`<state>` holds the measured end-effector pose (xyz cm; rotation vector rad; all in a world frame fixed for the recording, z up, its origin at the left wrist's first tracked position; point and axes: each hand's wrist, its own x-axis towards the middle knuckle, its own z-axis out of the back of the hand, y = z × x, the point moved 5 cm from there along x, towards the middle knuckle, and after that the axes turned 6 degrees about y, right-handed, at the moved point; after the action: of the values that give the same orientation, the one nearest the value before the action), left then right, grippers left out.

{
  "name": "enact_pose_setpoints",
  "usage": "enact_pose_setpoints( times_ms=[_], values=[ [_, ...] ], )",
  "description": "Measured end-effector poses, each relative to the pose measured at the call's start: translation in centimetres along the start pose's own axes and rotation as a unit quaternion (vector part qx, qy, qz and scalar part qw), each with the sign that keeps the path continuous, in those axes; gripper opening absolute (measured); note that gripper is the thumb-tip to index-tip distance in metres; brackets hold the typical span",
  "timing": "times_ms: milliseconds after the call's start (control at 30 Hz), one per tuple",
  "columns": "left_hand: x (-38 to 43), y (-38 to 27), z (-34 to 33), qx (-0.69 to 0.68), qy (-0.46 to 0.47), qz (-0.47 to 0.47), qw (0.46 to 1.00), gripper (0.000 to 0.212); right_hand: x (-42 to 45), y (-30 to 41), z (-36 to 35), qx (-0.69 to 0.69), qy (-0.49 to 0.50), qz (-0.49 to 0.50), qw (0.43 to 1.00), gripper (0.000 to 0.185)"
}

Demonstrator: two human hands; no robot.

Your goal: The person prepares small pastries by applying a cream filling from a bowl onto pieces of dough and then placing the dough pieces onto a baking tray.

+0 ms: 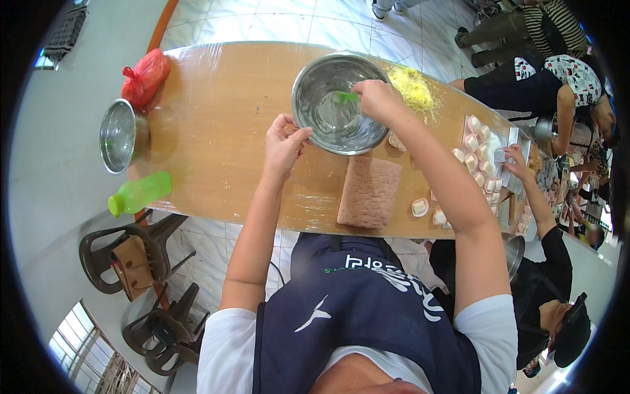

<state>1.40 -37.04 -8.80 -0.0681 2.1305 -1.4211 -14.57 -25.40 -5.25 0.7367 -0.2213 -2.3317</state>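
A large stainless steel bowl (315,83) leans toward me on the wooden-topped table (216,128), its inside smeared with a thin pale residue. My left hand (286,144) grips the near left rim between thumb and fingers. Inside the bowl, my right hand (381,100) holds a utensil with a green handle (347,97); its working end is blurred against the metal. Just below the bowl lies a brown rectangular slab (369,193), dotted with small holes, apparently cake or bread. A pale piece of food (396,142) is partly hidden behind the bowl and my right forearm.
Yellow shreds (413,89) are heaped right of the bowl. Several small pastries in paper cups (471,161) stand farther right, where a co-worker's hand (515,161) reaches in. At the left end are a red plastic bag (146,81), a second metal bowl (140,135) and a green bottle (142,192).
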Motion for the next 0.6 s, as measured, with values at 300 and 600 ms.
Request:
enact_pose_setpoints(
  times_ms=[300,600],
  values=[
    [-0.1,0.2,0.3,0.002,-0.006,-0.020,1.000,0.019,-2.4,1.3,-1.2,-0.051,0.093,0.091,0.990,0.026],
    [-4.3,-0.1,2.1,-0.404,0.160,0.019,0.901,0.017,-8.6,-1.3,2.8,0.403,0.192,0.076,0.892,0.023]
  ],
)
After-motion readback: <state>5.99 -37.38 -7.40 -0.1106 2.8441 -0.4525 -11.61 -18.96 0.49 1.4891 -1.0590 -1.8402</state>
